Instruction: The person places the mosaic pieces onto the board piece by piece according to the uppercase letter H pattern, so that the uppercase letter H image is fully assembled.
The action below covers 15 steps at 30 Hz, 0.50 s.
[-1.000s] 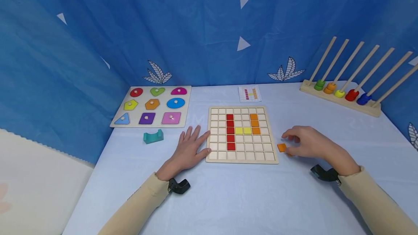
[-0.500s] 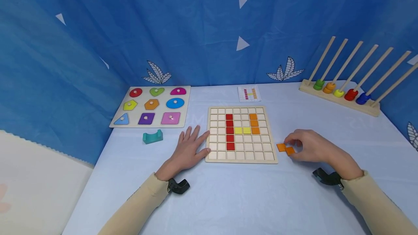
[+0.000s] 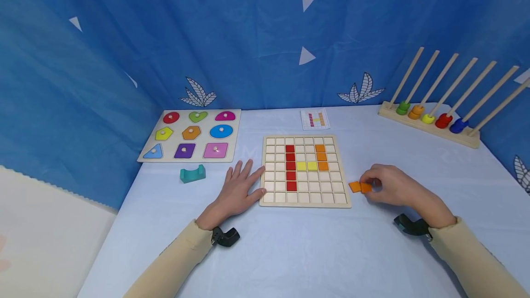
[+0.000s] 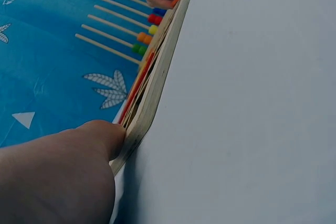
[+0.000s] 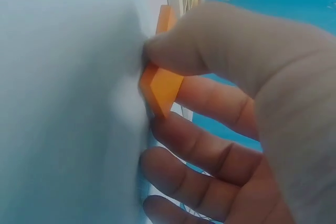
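My right hand (image 3: pixel 391 185) pinches an orange square tile (image 5: pixel 164 88) between thumb and fingers, low over the tabletop. A second orange tile (image 3: pixel 354 186) lies against it, just right of the wooden grid board (image 3: pixel 304 197). On the board are a column of red tiles (image 3: pixel 290 166), a pair of yellow tiles (image 3: pixel 306 165) and a short column of orange tiles (image 3: pixel 321 157). My left hand (image 3: pixel 238 192) rests with fingers spread, its thumb and index fingertips at the board's left edge. Up close in the left wrist view, the thumb touches the board's corner.
A small card (image 3: pixel 315 118) with a coloured grid pattern lies behind the board. Back left is a knobbed shape puzzle (image 3: pixel 194 155), with a teal curved block (image 3: pixel 192 174) in front. A wooden peg stand (image 3: pixel 430 128) with coloured beads stands back right, near the blue curtain (image 3: pixel 256 36).
My right hand has drawn back slightly and closed thumb and fingers on the nearer orange tile. That tile has turned to line up beside the other one. The left hand stays put.
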{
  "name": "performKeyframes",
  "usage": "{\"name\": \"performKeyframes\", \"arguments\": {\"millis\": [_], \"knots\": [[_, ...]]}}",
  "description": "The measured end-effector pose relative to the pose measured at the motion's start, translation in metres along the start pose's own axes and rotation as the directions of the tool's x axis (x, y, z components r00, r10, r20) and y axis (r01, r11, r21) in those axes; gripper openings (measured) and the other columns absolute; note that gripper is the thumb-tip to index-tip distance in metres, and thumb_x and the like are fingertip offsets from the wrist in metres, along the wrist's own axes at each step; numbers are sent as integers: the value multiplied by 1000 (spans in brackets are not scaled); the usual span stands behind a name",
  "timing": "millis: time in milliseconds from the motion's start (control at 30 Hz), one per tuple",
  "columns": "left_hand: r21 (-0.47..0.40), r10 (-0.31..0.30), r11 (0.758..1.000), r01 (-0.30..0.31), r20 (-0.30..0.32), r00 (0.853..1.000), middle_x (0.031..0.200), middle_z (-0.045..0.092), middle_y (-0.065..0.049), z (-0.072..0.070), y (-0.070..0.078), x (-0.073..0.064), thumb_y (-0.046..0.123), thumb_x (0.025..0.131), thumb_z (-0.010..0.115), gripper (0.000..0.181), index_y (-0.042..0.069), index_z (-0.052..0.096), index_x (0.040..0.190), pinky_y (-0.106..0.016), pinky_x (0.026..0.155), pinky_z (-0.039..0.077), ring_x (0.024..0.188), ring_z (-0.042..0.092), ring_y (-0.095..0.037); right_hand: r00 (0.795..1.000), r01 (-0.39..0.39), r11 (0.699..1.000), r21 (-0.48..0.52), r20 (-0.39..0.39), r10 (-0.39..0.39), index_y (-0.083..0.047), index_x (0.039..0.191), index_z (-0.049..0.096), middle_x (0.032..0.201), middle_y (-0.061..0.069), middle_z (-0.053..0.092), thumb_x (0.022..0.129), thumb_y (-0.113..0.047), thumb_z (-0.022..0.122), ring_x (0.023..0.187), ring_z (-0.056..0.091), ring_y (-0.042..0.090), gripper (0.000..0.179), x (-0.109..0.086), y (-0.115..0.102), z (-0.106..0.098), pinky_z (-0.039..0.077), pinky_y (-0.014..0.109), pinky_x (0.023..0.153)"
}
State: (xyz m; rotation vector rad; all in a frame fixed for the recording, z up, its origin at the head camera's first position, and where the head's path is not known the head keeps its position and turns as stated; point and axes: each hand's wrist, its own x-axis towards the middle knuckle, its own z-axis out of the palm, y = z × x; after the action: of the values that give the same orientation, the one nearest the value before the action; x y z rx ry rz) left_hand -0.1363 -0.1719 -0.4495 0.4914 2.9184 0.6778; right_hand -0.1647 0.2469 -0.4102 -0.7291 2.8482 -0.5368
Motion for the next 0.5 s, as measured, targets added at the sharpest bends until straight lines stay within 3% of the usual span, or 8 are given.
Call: {"name": "performKeyframes", "arguments": {"millis": [500], "knots": [[-2, 5, 1000, -5, 3, 1000, 169, 22, -20, 0, -1, -1, 44, 99, 59, 66, 20, 41, 158, -70, 123, 7, 158, 7, -48, 1000, -13, 1000, -23, 8, 13, -12, 96, 78, 85, -5, 66, 72, -14, 89, 74, 51, 10, 26, -1, 4, 0, 50, 24, 67]]}}
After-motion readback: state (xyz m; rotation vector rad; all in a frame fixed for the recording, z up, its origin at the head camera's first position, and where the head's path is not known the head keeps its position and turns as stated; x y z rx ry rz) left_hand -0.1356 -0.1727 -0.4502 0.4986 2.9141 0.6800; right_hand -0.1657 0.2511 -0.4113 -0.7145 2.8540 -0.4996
